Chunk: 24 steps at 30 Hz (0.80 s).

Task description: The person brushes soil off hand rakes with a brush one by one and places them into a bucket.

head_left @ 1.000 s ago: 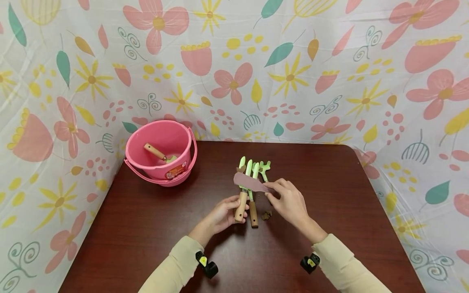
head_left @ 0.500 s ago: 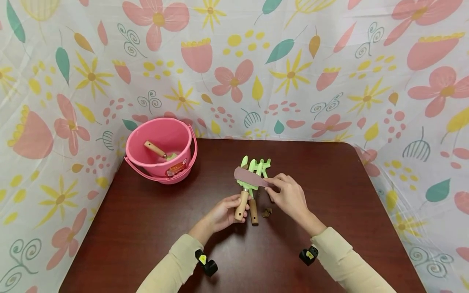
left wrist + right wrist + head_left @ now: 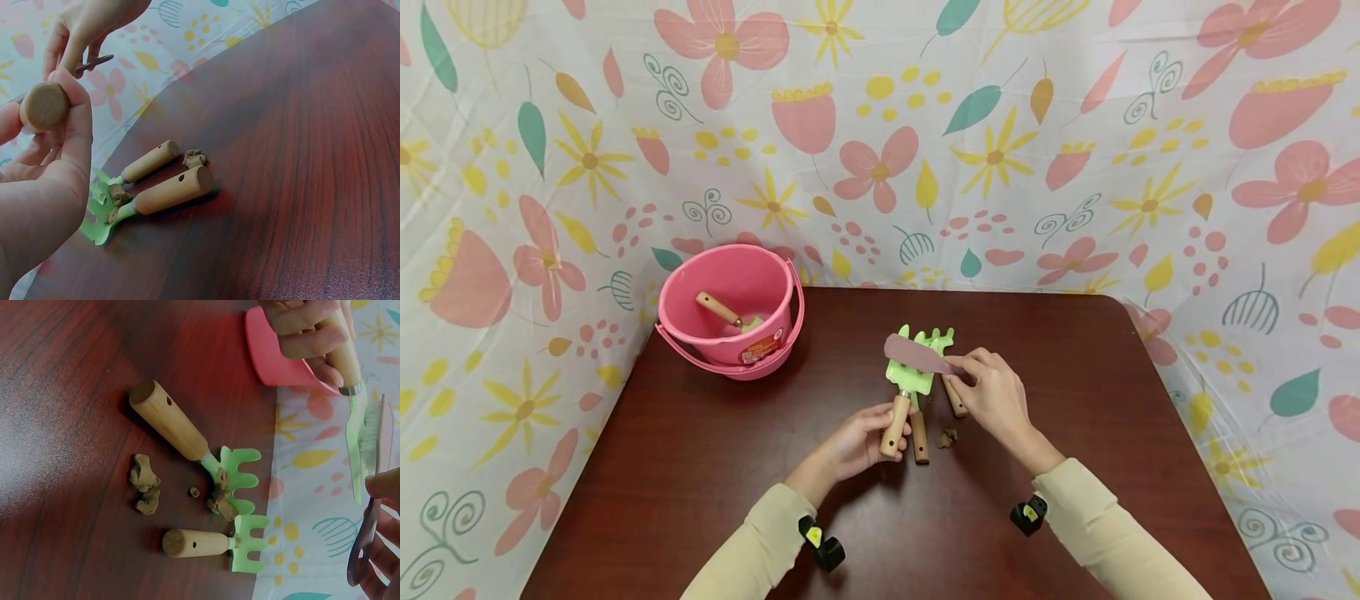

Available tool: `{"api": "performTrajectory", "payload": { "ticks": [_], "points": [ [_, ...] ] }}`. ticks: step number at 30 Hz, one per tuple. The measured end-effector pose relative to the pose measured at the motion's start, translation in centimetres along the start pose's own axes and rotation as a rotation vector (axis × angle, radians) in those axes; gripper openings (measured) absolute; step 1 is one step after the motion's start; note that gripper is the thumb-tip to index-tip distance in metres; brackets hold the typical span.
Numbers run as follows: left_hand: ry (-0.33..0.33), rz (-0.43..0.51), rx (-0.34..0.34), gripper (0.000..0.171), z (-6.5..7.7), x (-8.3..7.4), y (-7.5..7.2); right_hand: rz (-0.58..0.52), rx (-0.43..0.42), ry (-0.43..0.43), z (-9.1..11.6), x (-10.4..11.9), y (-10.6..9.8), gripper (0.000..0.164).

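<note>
My left hand (image 3: 865,437) grips the wooden handle (image 3: 896,425) of a small green garden fork (image 3: 907,379), its tines pointing away from me. In my right hand (image 3: 996,396) I pinch a brush (image 3: 917,354) with a dull pink back and a dark handle. The brush lies across the fork's tines. Pale bristles (image 3: 370,428) face the fork in the right wrist view. Two more green hand forks lie on the table below: one fork (image 3: 234,478) with brown clods (image 3: 222,503) on its head, the other fork (image 3: 250,547) beside it.
Brown clods (image 3: 947,437) lie on the dark wooden table (image 3: 730,500) near the fork handles. A pink bucket (image 3: 775,325) stands at the back left, with a wooden-handled tool (image 3: 718,308) inside. A floral curtain (image 3: 1030,192) hangs behind the table.
The brush has shifted slightly away from me and to the right, toward the tine tips, showing more of the fork's green base. Both hands keep their grips.
</note>
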<state>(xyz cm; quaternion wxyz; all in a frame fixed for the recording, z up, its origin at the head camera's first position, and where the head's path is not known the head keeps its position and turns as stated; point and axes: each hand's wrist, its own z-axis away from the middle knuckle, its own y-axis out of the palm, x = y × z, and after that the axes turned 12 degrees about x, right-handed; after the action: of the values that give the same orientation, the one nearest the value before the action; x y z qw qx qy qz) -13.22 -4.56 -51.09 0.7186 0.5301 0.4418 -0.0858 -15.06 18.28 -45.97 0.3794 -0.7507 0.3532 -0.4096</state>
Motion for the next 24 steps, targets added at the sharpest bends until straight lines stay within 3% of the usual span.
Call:
{"api": "performTrajectory", "payload": {
  "ticks": [10,18,24],
  "points": [
    [-0.009,-0.003,0.013,0.036,0.2,0.1,0.2,0.0,-0.03,0.03,-0.3,-0.4,0.2,0.025],
    [-0.021,-0.02,0.018,0.053,0.2,0.4,-0.1,0.014,-0.046,0.08,-0.7,-1.2,-0.1,0.027],
    [-0.016,-0.018,0.019,0.042,0.2,0.3,0.0,0.019,-0.069,0.091,-1.0,-1.6,0.0,0.026]
  ]
}}
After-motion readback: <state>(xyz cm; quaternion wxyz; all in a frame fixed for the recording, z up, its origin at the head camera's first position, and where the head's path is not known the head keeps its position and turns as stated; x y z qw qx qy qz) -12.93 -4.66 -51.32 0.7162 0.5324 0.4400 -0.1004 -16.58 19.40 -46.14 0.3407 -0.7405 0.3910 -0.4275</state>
